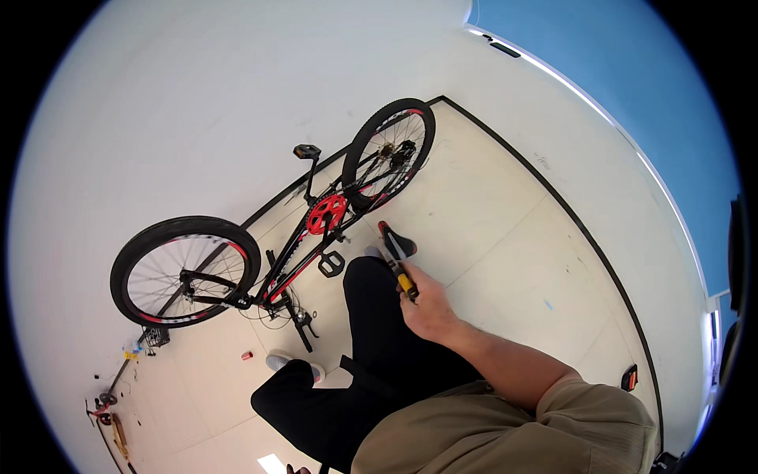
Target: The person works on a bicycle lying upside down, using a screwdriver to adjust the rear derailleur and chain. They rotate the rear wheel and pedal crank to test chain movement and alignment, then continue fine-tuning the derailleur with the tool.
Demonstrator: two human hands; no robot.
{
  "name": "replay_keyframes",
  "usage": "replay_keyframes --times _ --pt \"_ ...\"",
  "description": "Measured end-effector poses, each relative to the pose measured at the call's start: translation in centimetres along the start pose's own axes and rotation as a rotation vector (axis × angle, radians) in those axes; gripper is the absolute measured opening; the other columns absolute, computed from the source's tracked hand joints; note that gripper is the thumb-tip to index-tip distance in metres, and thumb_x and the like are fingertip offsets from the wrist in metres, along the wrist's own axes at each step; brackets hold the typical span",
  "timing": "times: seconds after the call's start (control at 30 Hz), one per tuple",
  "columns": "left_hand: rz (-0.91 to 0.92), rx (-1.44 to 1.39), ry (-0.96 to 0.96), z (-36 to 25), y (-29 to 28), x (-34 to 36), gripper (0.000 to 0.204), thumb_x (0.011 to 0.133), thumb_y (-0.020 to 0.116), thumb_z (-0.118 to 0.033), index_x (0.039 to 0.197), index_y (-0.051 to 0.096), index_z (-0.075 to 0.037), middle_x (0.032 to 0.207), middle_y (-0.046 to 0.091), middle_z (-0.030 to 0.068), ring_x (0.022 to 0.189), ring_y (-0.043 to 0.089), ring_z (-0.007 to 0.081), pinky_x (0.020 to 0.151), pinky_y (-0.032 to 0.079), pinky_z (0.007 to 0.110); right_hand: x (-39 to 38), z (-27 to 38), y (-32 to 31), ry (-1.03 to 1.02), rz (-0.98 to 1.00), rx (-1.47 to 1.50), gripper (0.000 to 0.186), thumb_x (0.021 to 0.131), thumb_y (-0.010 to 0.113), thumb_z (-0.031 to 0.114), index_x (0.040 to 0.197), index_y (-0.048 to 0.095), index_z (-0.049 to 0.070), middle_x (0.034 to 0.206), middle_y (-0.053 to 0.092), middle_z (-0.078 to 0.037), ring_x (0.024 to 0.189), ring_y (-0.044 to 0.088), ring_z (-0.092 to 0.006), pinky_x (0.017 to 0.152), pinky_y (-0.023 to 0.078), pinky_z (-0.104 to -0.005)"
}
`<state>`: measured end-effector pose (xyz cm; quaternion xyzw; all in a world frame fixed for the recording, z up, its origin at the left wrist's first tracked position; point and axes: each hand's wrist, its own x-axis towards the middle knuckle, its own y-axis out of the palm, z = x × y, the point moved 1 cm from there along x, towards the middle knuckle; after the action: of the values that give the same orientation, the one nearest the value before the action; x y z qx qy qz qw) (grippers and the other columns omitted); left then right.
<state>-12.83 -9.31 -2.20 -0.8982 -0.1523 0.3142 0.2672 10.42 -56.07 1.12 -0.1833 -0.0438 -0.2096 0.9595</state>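
Observation:
My right hand (430, 306) is closed round a hand tool (407, 283) with a yellow and black handle. A narrow grey part points away from me, and its exact kind is unclear. Just beyond its tip is a black and red bicycle saddle (397, 241), low by the floor. The black and red bicycle (288, 268) stands upside down in front of me, its rear wheel (426, 142) far right and its front wheel (126, 288) to the left. A red chainring (326, 215) sits mid-frame. Of my left hand (298, 470), only dark fingertips show at the lower edge; what they do is hidden.
White walls meet the pale tiled floor (505, 237) behind the bicycle and at right. A small red object (247, 355) lies near the handlebar (304, 330). A black and orange item (629, 378) is at right. A red scooter (105, 412) stands at lower left.

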Motion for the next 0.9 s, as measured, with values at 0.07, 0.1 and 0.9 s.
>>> replay_keyframes --times 0.07,0.1,0.9 --pt "0.012 -0.061 -0.018 1.4 -0.4 0.5 0.072 0.105 0.054 -0.034 0.158 0.023 0.004 0.127 0.057 0.0188 0.095 0.052 0.0260 0.081 0.048 0.040 0.1 0.5 0.1 -0.026 0.020 -0.025 0.046 0.088 0.058 -0.005 0.133 0.054 0.002 0.096 0.065 -0.016 0.088 0.066 -0.0296 0.081 0.052 -0.0370" --pt "0.018 -0.040 -0.019 1.7 -0.6 0.8 0.071 0.105 0.054 -0.033 0.157 0.023 0.004 0.125 0.056 0.0182 0.092 0.051 0.0250 0.078 0.047 0.039 0.1 0.5 0.2 -0.023 0.032 -0.016 0.045 0.088 0.058 -0.006 0.133 0.055 0.002 0.096 0.065 -0.016 0.089 0.066 -0.0301 0.081 0.052 -0.0374" --pt "-0.024 0.281 -0.101 0.4 -0.7 1.1 0.075 0.105 0.053 -0.043 0.159 0.023 0.000 0.138 0.054 0.0224 0.075 0.058 0.0214 0.062 0.050 0.037 -1.1 1.8 0.1 0.120 0.304 0.021 0.057 0.082 0.066 0.003 0.137 0.050 0.002 0.108 0.062 -0.019 0.096 0.064 -0.0399 0.081 0.054 -0.0456"
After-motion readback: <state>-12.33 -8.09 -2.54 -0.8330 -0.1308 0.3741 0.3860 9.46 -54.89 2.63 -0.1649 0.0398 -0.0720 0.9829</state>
